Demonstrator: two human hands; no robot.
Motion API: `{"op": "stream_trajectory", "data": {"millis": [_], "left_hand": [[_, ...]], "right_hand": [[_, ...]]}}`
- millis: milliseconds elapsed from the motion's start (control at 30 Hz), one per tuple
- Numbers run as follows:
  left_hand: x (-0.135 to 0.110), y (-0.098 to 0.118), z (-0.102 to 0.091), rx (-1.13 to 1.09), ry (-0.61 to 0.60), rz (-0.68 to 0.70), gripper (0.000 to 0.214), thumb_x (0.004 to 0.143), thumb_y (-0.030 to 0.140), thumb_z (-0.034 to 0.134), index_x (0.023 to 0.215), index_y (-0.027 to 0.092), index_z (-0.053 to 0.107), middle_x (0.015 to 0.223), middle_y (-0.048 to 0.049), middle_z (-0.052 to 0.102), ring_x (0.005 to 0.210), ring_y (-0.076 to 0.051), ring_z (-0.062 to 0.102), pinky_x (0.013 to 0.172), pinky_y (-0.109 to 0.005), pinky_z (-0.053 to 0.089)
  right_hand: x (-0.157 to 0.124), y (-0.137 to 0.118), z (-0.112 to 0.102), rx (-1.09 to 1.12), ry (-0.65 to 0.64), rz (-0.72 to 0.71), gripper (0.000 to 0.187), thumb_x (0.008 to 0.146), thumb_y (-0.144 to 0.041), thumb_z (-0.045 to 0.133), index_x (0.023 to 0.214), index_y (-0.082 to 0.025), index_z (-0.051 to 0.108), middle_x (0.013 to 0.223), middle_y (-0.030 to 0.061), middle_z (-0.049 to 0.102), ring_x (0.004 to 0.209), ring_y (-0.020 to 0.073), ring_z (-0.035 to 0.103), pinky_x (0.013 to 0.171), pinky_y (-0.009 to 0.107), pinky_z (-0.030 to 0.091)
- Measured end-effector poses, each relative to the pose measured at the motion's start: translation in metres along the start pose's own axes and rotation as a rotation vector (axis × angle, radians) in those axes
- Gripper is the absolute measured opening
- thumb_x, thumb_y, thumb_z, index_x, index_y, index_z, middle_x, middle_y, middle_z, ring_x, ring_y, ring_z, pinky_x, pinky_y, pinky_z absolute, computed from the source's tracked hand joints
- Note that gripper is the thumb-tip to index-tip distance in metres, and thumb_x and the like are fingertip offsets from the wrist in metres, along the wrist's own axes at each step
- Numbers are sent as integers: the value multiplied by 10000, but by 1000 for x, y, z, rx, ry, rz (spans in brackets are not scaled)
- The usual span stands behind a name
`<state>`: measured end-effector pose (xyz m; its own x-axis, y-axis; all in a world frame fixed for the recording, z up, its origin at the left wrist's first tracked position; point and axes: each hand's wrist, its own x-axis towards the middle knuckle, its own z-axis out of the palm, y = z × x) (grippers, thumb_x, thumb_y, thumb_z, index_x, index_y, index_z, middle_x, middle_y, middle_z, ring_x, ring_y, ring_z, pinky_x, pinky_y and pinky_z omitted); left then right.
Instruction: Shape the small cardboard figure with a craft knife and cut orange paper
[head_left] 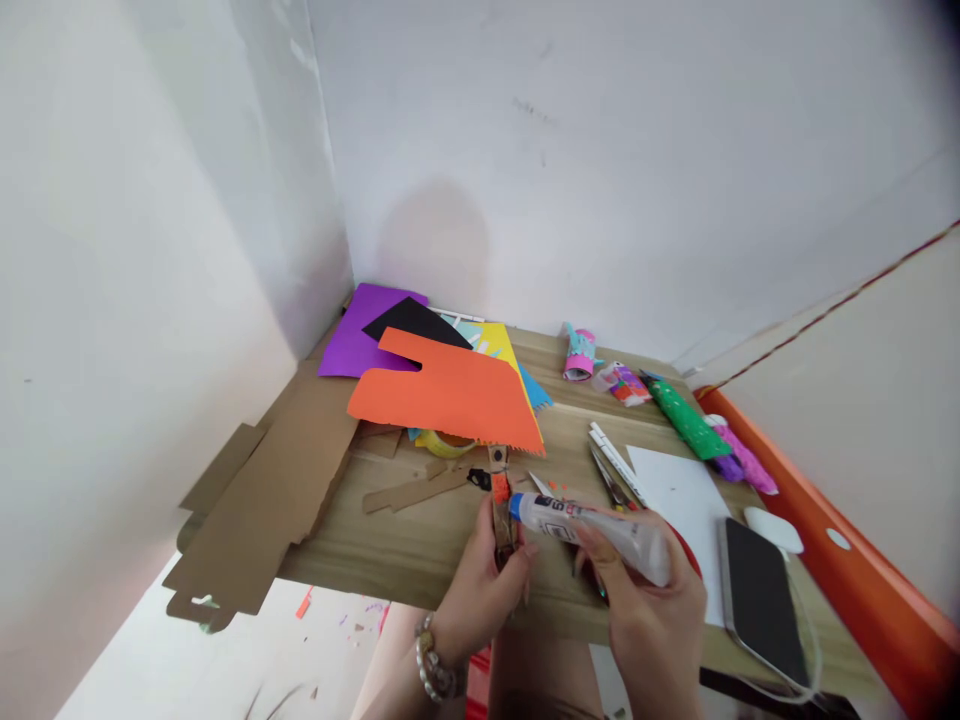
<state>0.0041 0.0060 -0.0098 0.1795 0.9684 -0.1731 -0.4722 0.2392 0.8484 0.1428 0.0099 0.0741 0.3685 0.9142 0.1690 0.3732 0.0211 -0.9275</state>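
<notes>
My left hand point(478, 590) pinches a narrow cardboard strip point(501, 525) upright, with a small orange paper piece point(500, 488) at its top. My right hand point(645, 600) grips a white glue tube point(592, 530) on its side. The tube's blue nozzle point(514, 506) points left and sits just beside the orange piece, nearly touching it. Both hands hover over the front of the wooden table point(390, 555). A beaded bracelet point(431, 660) circles my left wrist.
Orange card point(442, 390) lies over purple, black and yellow sheets, with tape point(442, 445) beneath. Flat cardboard point(270, 480) overhangs the left edge. Scissors point(611, 478), white paper point(682, 510), a phone point(761, 600), and decorated paper rolls point(686, 420) lie right.
</notes>
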Motion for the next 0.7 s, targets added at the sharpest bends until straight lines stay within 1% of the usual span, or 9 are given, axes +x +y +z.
{"op": "stream_trajectory", "data": {"millis": [100, 167, 300, 433, 533, 600, 700], "left_hand": [[-1, 3, 1, -8, -27, 10, 532, 964, 443, 713, 1365, 221, 445, 870, 59, 510, 545, -56, 426, 505, -206, 390], [-2, 6, 2, -20, -34, -1, 507, 956, 447, 718, 1326, 220, 457, 854, 67, 505, 538, -55, 419, 508, -205, 400], [-3, 10, 3, -44, -29, -30, 546, 942, 431, 738, 1350, 225, 439, 827, 78, 504, 516, -53, 418, 495, -205, 387], [-2, 12, 3, -44, -18, -15, 451, 926, 454, 747, 1204, 237, 465, 826, 87, 486, 505, -46, 433, 489, -201, 388], [-3, 14, 4, -19, -18, -10, 452, 906, 486, 764, 1133, 244, 457, 846, 82, 492, 509, -43, 437, 487, -201, 391], [-4, 15, 4, -4, -17, -21, 489, 903, 490, 772, 1180, 242, 454, 838, 83, 498, 520, -51, 442, 499, -204, 397], [-5, 15, 2, 25, -39, -22, 637, 914, 457, 771, 1377, 216, 406, 783, 92, 510, 544, -77, 451, 536, -220, 411]], "right_hand": [[2, 1, -1, -9, -23, -28, 347, 769, -502, 928, 869, -216, 758, 625, -27, 635, 563, 161, 529, 518, 269, 439], [1, -2, -1, 3, -19, -21, 342, 781, -506, 920, 874, -217, 761, 618, -30, 627, 559, 162, 525, 518, 274, 435], [-4, -17, -5, 60, 12, -8, 334, 780, -498, 933, 894, -226, 775, 656, -28, 646, 606, 170, 566, 550, 281, 430], [-3, -27, -13, 70, 38, -61, 305, 781, -471, 937, 901, -224, 804, 690, -15, 696, 588, 165, 594, 547, 289, 445], [0, -22, -16, 79, 2, -96, 326, 726, -446, 973, 890, -217, 810, 669, -9, 710, 534, 164, 585, 501, 288, 456], [1, -16, -15, 93, -33, -86, 328, 717, -435, 978, 892, -217, 807, 640, -17, 688, 513, 161, 571, 477, 279, 448], [-1, -9, -11, 157, -33, -48, 325, 728, -427, 975, 895, -220, 788, 680, -11, 706, 515, 153, 562, 481, 279, 460]]}}
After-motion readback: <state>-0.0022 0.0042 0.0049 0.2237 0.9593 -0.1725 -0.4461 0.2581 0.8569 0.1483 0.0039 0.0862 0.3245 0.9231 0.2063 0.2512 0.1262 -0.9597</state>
